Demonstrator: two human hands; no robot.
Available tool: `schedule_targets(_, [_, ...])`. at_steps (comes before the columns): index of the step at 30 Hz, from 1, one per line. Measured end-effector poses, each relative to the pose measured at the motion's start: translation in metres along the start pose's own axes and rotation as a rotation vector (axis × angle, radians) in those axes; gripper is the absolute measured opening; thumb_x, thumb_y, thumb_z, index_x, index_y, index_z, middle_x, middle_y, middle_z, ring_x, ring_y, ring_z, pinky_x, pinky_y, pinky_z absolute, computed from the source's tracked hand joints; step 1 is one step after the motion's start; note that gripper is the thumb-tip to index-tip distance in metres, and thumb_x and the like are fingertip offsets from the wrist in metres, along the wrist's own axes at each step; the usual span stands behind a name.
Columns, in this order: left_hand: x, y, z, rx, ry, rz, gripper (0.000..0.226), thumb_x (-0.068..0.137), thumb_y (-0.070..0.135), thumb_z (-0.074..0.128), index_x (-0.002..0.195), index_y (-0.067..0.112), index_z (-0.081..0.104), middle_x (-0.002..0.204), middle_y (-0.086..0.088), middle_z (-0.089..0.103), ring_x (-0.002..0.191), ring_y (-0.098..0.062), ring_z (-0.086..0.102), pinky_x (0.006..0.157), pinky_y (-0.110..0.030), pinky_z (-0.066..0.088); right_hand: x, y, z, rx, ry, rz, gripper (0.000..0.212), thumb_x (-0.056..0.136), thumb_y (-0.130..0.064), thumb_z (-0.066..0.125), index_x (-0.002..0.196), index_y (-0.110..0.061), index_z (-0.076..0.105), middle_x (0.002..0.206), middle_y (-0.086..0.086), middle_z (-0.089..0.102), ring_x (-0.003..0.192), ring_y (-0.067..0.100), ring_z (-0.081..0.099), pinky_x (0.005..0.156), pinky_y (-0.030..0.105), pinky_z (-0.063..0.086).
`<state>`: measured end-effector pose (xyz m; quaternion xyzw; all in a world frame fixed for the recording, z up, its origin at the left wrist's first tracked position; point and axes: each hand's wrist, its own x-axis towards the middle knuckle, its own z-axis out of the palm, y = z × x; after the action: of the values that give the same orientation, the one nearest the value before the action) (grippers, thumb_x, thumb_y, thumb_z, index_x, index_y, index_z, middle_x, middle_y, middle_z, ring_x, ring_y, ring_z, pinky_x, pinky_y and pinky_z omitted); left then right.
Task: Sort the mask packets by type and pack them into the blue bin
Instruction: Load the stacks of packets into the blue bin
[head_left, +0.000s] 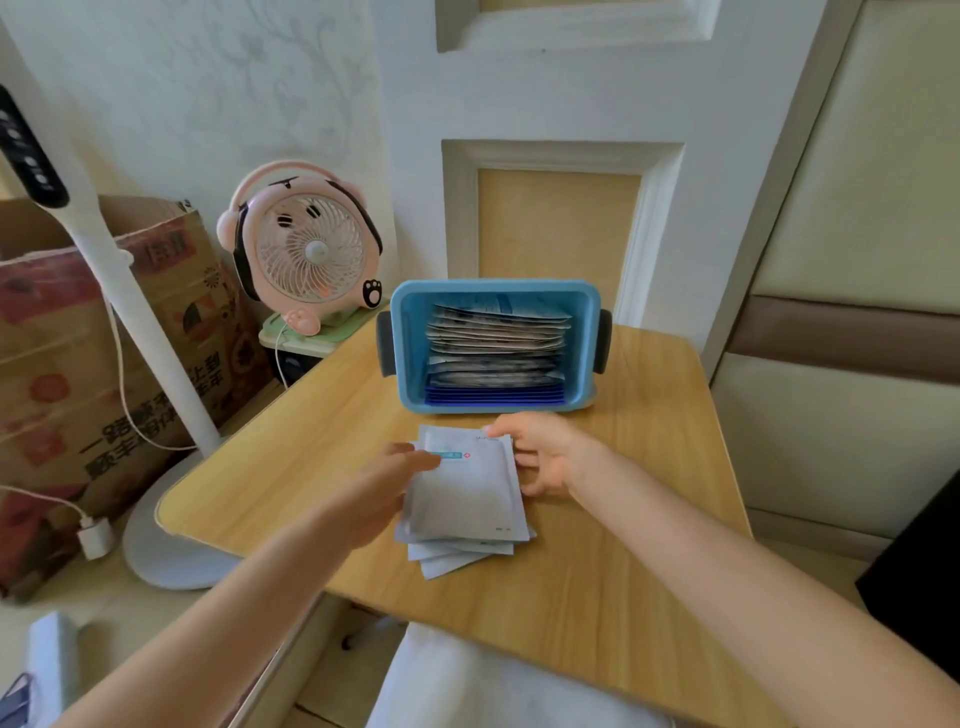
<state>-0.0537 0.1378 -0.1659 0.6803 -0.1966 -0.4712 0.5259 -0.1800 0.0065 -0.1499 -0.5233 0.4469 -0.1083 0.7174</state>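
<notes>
left hand (387, 483), right hand (550, 457) gripping packet stack (462, 499), blue bin (408, 353) behind

The back of the left hand (387, 480) hides its own thumb and the left edge of the stack of white foil mask packets (467, 499), so its grip cannot be read. The right hand (548, 457) has fingers (530, 488) curled at the stack's right edge, perhaps tucked under it; their tips are out of sight. The lower packets show only as corners, and the top packet's print is too small to read. In the blue plastic bin (408, 358) the upright packets show only their top edges, so their count is unclear. Both forearms, the brown cardboard box (52, 364) and a black shape (924, 571) are cut off by picture edges
</notes>
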Motion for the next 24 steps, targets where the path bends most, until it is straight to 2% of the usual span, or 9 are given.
schedule_targets(3, [-0.003,-0.001,0.015,-0.084,0.021,-0.022,0.052,0.091,0.009,0.054,0.139,0.004,0.034,0.132,-0.011,0.047,0.094,-0.016,0.05,0.077,-0.028,0.043,-0.001,0.001,0.001,0.027,0.024,0.022,0.038,0.08,-0.002,0.066,0.117,-0.007,0.057,0.101,0.009,0.061,0.095,0.026,0.059,0.081,0.041,0.046])
schedule_targets(5, [-0.003,-0.003,0.02,-0.156,0.029,-0.037,0.049,0.091,0.008,0.054,0.136,0.004,0.036,0.12,-0.006,0.05,0.088,-0.015,0.05,0.072,-0.028,0.043,-0.005,0.004,-0.001,0.014,-0.03,0.016,0.035,0.08,-0.001,0.068,0.114,-0.004,0.06,0.092,0.013,0.066,0.085,0.027,0.064,0.079,0.04,0.053])
schedule_targets(7, [-0.004,-0.009,0.024,-0.157,0.015,-0.05,0.056,0.089,0.008,0.056,0.139,0.006,0.032,0.127,-0.008,0.046,0.097,-0.019,0.052,0.08,-0.033,0.047,-0.009,0.01,0.0,-0.138,-0.064,0.007,0.028,0.079,-0.003,0.071,0.105,-0.006,0.063,0.087,0.011,0.068,0.077,0.024,0.065,0.072,0.038,0.055])
schedule_targets(10, [-0.006,-0.015,0.028,-0.168,0.0,0.013,0.069,0.085,-0.001,0.058,0.143,0.006,0.022,0.126,-0.013,0.043,0.097,-0.022,0.055,0.087,-0.037,0.045,-0.008,0.013,0.001,-0.336,-0.045,-0.06,0.038,0.074,-0.002,0.074,0.11,-0.005,0.062,0.099,0.013,0.07,0.089,0.027,0.067,0.085,0.042,0.055])
schedule_targets(14, [0.002,-0.003,0.025,0.229,0.255,0.462,0.105,0.063,0.009,0.084,0.144,0.012,0.016,0.134,0.001,0.035,0.122,-0.016,0.04,0.099,-0.032,0.041,-0.017,-0.02,-0.002,-1.008,0.021,-0.408,0.048,0.066,-0.019,0.081,0.107,-0.01,0.059,0.1,0.006,0.065,0.092,0.023,0.063,0.082,0.038,0.055])
schedule_targets(16, [0.008,0.007,0.022,0.243,0.185,0.606,0.086,0.062,0.004,0.083,0.133,0.011,0.036,0.123,0.003,0.048,0.115,-0.013,0.046,0.088,-0.02,0.047,-0.03,-0.038,0.004,-1.4,0.061,-0.627,0.047,0.067,-0.023,0.079,0.108,-0.015,0.057,0.096,0.001,0.06,0.088,0.019,0.057,0.075,0.037,0.052])
schedule_targets(19, [0.013,0.003,0.021,0.128,-0.043,0.512,0.043,0.066,-0.002,0.077,0.102,0.015,0.061,0.095,0.003,0.069,0.097,-0.02,0.063,0.07,-0.018,0.053,-0.033,-0.045,0.002,-1.687,0.083,-0.759,0.037,0.07,-0.029,0.077,0.101,-0.024,0.058,0.085,-0.007,0.055,0.079,0.013,0.049,0.067,0.031,0.04])
schedule_targets(21, [0.018,-0.007,0.02,0.056,-0.038,0.471,0.038,0.066,-0.005,0.075,0.095,0.018,0.064,0.091,0.002,0.072,0.093,-0.023,0.065,0.076,-0.03,0.056,-0.025,-0.04,-0.021,-1.62,0.04,-0.676,0.029,0.07,-0.035,0.077,0.089,-0.026,0.057,0.08,-0.009,0.056,0.076,0.011,0.051,0.063,0.028,0.041])
schedule_targets(24, [0.025,-0.008,0.018,0.009,-0.016,0.431,0.038,0.071,-0.001,0.073,0.104,0.016,0.062,0.104,-0.007,0.069,0.101,-0.028,0.064,0.089,-0.046,0.052,-0.016,-0.023,-0.069,-0.967,-0.035,-0.578,0.026,0.073,-0.023,0.077,0.092,-0.025,0.06,0.093,-0.007,0.062,0.089,0.012,0.059,0.077,0.027,0.049])
